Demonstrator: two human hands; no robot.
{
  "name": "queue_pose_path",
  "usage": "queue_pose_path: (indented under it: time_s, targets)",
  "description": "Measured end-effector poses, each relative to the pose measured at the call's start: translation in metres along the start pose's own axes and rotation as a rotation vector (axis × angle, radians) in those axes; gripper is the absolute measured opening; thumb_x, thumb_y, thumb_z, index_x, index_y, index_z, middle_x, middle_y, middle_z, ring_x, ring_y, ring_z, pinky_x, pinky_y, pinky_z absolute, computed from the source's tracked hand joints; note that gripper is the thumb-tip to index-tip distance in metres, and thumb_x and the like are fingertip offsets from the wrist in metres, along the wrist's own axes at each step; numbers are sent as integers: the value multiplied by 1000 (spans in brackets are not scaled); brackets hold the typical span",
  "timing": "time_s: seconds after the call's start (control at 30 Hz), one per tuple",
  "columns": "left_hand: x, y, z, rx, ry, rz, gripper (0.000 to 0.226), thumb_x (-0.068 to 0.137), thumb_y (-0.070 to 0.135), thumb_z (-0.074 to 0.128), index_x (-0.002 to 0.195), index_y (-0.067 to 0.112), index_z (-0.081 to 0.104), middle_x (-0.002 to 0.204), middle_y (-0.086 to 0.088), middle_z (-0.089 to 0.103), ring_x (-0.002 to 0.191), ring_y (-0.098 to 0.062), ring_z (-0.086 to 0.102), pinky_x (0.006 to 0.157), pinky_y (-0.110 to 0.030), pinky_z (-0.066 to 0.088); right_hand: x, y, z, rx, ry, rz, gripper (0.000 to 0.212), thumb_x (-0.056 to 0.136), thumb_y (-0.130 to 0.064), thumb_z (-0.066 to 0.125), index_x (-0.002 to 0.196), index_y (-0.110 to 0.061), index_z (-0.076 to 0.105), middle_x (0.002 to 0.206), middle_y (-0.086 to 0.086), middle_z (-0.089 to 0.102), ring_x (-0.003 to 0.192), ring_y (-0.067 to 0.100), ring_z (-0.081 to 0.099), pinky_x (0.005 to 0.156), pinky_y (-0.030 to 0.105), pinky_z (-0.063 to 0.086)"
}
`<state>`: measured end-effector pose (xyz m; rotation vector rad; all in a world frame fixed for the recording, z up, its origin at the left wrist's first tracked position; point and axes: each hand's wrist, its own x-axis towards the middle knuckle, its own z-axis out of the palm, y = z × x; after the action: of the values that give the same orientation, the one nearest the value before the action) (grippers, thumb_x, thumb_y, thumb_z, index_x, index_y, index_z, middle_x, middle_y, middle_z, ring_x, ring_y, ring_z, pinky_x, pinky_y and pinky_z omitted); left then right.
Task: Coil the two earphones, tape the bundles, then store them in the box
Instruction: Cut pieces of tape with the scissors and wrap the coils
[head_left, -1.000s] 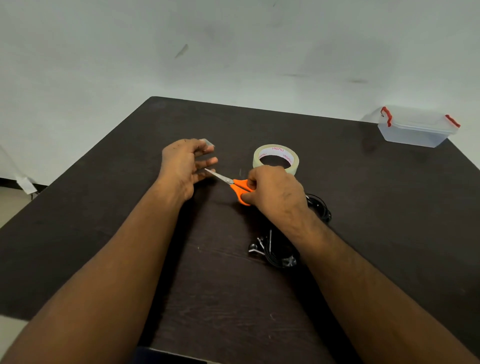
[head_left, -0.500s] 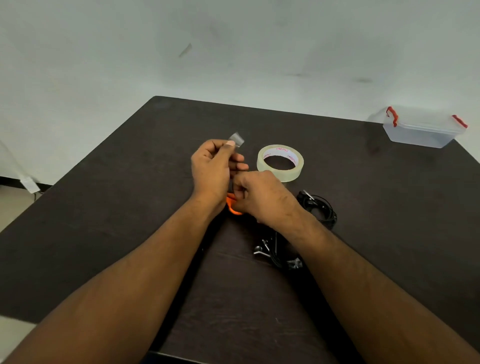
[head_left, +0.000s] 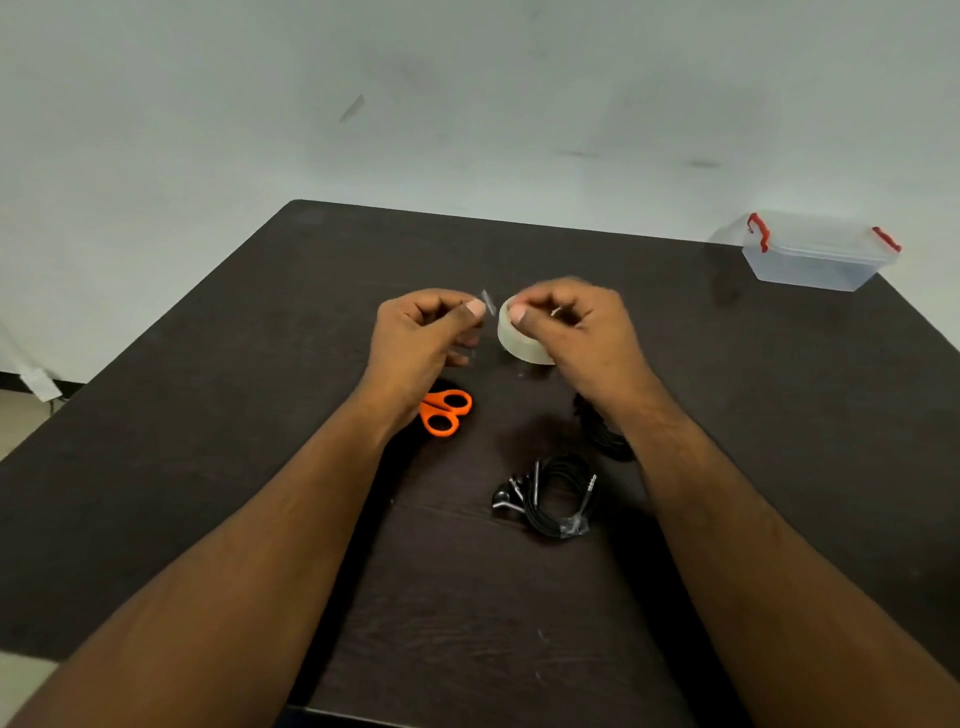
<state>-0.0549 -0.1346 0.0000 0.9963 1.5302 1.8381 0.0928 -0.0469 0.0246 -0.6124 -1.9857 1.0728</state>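
Head view: we're pinching a cut tape strip (head_left: 487, 301) in our left hand (head_left: 426, 332), right hand (head_left: 571, 322) gripping the tape roll (head_left: 514, 340), probably readying the strip for the untaped earphone coil (head_left: 605, 434).

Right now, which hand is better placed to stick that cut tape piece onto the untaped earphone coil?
Left hand: it already pinches the tape piece. The right hand grips the tape roll.

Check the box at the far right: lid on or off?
On. The clear lid sits on the box, with both red latches at its ends.
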Motion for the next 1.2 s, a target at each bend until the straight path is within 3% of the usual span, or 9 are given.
queue_pose_path:
  time_s: [0.07, 0.17, 0.23, 0.37, 0.47, 0.7, 0.83, 0.97, 1.2]
  targets:
    - [-1, 2, -4, 85, -104, 61, 5, 85, 17, 71, 86, 15, 76, 77, -4, 73, 67, -16, 66, 57, -25, 53, 3, 4, -10, 14, 27, -71, 26, 79, -21, 74, 102, -33, 71, 101, -15, 61, 86, -1, 59, 78, 23, 52]
    - [-2, 3, -5, 140, -237, 86, 4, 83, 18, 74, 83, 20, 78, 73, -4, 73, 65, -15, 66, 57, -24, 53, 2, 9, -15, -16, -173, -53, 33, 80, -27, 74, 110, -38, 67, 123, -12, 59, 116, 3, 56, 95, 31, 50]
    - [-1, 2, -5, 155, -257, 91, 3, 82, 20, 76, 82, 21, 78, 70, -5, 73, 62, -12, 66, 55, -22, 51, 0, 13, -14, 17, -184, -21, 22, 79, -19, 76, 99, -28, 72, 117, -4, 66, 111, 12, 62, 93, 37, 52]
    - [-1, 1, -4, 172, -283, 70, 5, 78, 23, 79, 81, 19, 78, 75, -5, 74, 61, -11, 65, 52, -20, 48, -1, 16, -14, 75, -125, 1, 5, 79, -6, 75, 81, -10, 74, 86, 3, 72, 83, 9, 67, 75, 22, 53]
    - [-1, 3, -4, 179, -294, 56, 6, 76, 20, 80, 81, 17, 79, 76, -5, 75, 61, -13, 65, 50, -22, 48, -2, 14, -17, 52, -107, 27, 4, 80, -7, 74, 78, -11, 73, 77, 5, 71, 74, 10, 64, 68, 22, 51]
    - [0, 3, -5, 176, -167, 135, 4, 81, 19, 76, 77, 20, 76, 69, -1, 72, 56, -10, 61, 49, -21, 46, -12, 25, -76, 371, 294, 191, 10, 84, -5, 68, 82, -15, 66, 76, 6, 74, 66, 15, 65, 55, 24, 52]
    - [-16, -2, 29, 320, -320, 199, 9, 78, 11, 78, 81, 18, 76, 77, 2, 73, 70, -11, 63, 69, -24, 50, -26, 39, -85, 393, 382, 302, 26, 82, -2, 68, 99, -17, 54, 77, 9, 74, 63, 14, 64, 51, 24, 50]
    - [-23, 8, 51, 463, -577, 341, 19, 76, 8, 79, 93, 14, 77, 95, -1, 70, 90, -11, 63, 80, -24, 50, -30, 43, -84, 350, 356, 349, 29, 80, -1, 69, 95, -19, 50, 79, 9, 75, 61, 13, 63, 49, 25, 49]
    - [-9, 10, 72, 1040, -810, 471, 29, 74, 36, 78, 103, 37, 74, 133, 8, 50, 124, -18, 40, 103, -48, 34, -29, 46, -84, 345, 322, 375, 17, 79, -4, 71, 86, -17, 62, 82, 10, 75, 64, 13, 65, 52, 26, 51]
